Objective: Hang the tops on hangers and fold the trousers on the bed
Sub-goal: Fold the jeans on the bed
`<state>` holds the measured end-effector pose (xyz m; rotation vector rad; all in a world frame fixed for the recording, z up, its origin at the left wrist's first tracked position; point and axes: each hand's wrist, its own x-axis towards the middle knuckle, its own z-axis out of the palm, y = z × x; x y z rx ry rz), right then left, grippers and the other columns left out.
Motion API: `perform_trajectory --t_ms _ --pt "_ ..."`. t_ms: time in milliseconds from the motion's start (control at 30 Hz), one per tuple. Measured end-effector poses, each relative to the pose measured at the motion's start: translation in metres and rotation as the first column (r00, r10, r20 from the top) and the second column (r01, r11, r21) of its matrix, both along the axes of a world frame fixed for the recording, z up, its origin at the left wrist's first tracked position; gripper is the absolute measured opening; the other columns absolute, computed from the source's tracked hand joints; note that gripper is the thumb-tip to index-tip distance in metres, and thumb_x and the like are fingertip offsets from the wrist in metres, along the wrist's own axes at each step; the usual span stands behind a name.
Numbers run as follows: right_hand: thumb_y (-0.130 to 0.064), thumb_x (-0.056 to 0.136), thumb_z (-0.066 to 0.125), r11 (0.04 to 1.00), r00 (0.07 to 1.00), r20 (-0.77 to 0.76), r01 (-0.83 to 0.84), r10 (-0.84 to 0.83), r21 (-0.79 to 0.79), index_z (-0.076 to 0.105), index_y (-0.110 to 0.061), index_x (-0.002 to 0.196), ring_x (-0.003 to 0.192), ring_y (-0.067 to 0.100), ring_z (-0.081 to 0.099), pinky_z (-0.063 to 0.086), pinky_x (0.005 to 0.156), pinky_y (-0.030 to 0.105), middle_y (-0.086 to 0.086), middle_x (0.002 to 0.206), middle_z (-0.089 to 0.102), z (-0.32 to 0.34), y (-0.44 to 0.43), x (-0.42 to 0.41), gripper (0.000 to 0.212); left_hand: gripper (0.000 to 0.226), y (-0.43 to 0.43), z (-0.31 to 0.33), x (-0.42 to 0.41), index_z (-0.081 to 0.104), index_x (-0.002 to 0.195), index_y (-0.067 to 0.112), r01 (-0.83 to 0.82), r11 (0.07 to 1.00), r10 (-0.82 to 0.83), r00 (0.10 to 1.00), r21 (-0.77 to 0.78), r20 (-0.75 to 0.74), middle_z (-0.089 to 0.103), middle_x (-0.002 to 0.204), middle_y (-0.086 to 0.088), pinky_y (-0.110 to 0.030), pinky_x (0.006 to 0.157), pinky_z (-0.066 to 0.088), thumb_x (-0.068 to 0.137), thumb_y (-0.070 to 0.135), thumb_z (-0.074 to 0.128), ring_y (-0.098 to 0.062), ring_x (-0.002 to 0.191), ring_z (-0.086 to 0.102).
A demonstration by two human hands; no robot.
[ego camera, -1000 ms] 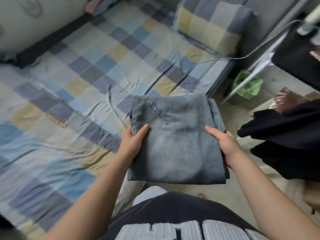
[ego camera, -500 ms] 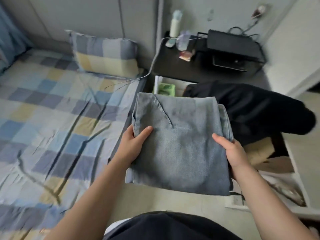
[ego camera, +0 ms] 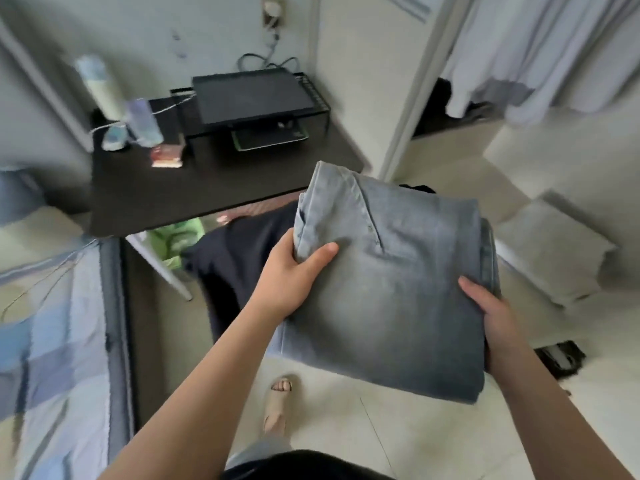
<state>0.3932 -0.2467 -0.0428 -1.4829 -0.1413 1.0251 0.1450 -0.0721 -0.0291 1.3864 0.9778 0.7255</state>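
A pair of folded light-blue jeans (ego camera: 391,289) is held flat in the air over the floor, right of the bed (ego camera: 59,341). My left hand (ego camera: 291,275) grips its left edge with the thumb on top. My right hand (ego camera: 491,317) grips the right edge, thumb on top, fingers hidden underneath. A dark garment (ego camera: 235,265) lies draped below and behind the jeans, partly hidden by them.
A black desk (ego camera: 166,195) with a black rack, bottles and a small box stands ahead on the left. A green bin (ego camera: 176,244) sits under it. A pale cushion (ego camera: 550,251) lies on the tiled floor at right. White curtains hang at top right.
I have turned right, away from the bed, carrying the folded jeans in both hands. The bed has slid to the left edge; desk, doorway and floor now fill the view.
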Motion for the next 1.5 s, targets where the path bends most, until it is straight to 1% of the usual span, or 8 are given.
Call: perform_trajectory --t_ms 133,400,600,800,933,1133,1333,1500 --pt "-0.037 0.068 0.083 0.977 0.977 -0.030 0.213 -0.213 -0.025 0.078 -0.018 0.103 0.092 0.032 0.075 0.059 0.071 0.042 0.010 0.108 0.076 0.006 0.001 0.022 0.039 0.041 0.048 0.004 0.067 0.064 0.121 0.036 0.206 0.978 -0.206 0.978 0.019 -0.020 0.072 0.111 0.023 -0.022 0.085 0.055 0.084 0.051 0.075 0.003 0.101 0.068" --pt "-0.031 0.077 0.081 0.807 0.805 -0.059 0.590 -0.591 -0.026 0.071 -0.016 0.119 0.097 0.033 0.074 0.057 0.080 0.044 0.008 0.112 0.076 0.002 -0.014 0.057 0.046 0.051 0.090 0.006 0.197 0.063 0.124 0.040 0.530 0.847 -0.531 0.846 -0.039 -0.051 0.072 0.108 0.027 -0.026 0.082 0.058 0.077 0.056 0.077 0.003 0.095 0.069" --pt "-0.039 0.060 0.090 0.750 0.747 -0.073 0.660 -0.661 -0.036 0.069 -0.013 0.121 0.098 0.034 0.074 0.059 0.080 0.045 0.008 0.112 0.075 -0.023 -0.012 0.121 0.069 0.032 0.101 -0.001 0.291 0.062 0.103 0.046 0.585 0.810 -0.584 0.801 -0.038 -0.133 0.070 0.092 0.034 -0.007 0.061 0.050 0.077 0.054 0.078 0.011 0.086 0.066" --pt "-0.041 0.074 0.083 0.784 0.768 -0.156 0.608 -0.621 -0.127 0.073 -0.014 0.112 0.093 0.032 0.075 0.059 0.077 0.040 0.008 0.104 0.077 -0.053 0.019 0.209 0.048 0.047 0.117 -0.017 0.383 0.060 0.120 0.023 0.540 0.835 -0.544 0.787 -0.104 -0.290 0.067 0.104 0.011 -0.032 0.081 0.055 0.083 0.047 0.078 -0.013 0.094 0.066" --pt "-0.036 0.079 0.079 0.747 0.749 -0.082 0.633 -0.657 -0.201 0.071 -0.011 0.118 0.100 0.032 0.071 0.055 0.096 0.047 0.010 0.107 0.076 -0.075 0.043 0.260 0.047 0.046 0.128 -0.036 0.435 0.062 0.119 0.014 0.513 0.849 -0.522 0.772 -0.129 -0.362 0.067 0.100 0.004 -0.027 0.069 0.052 0.085 0.041 0.079 -0.014 0.087 0.064" --pt "-0.028 0.084 0.077 0.609 0.648 0.096 0.749 -0.756 -0.261 0.068 -0.023 0.086 0.075 0.012 0.067 0.049 0.064 0.024 -0.008 0.082 0.070 -0.095 0.062 0.296 0.011 0.056 0.144 -0.070 0.503 0.061 0.128 0.006 0.565 0.809 -0.573 0.699 -0.160 -0.427 0.065 0.111 -0.003 -0.023 0.069 0.048 0.086 0.040 0.078 -0.014 0.082 0.060" --pt "-0.023 0.090 0.071 0.434 0.507 0.231 0.849 -0.830 -0.302 0.067 -0.020 0.096 0.086 0.018 0.064 0.051 0.082 0.033 0.000 0.093 0.068 -0.111 0.066 0.334 0.008 0.054 0.136 -0.111 0.578 0.060 0.131 0.005 0.633 0.727 -0.681 0.616 -0.265 -0.397 0.066 0.128 -0.013 -0.043 0.092 0.054 0.088 0.034 0.077 -0.031 0.105 0.064" --pt "-0.025 0.091 0.070 0.303 0.439 0.380 0.879 -0.814 -0.367 0.071 -0.009 0.104 0.086 0.026 0.065 0.048 0.073 0.029 0.006 0.093 0.069 -0.124 0.060 0.397 0.020 0.049 0.119 -0.150 0.646 0.063 0.128 0.008 0.626 0.703 -0.711 0.621 -0.337 -0.329 0.069 0.119 -0.009 -0.042 0.092 0.055 0.088 0.033 0.077 -0.029 0.100 0.066"
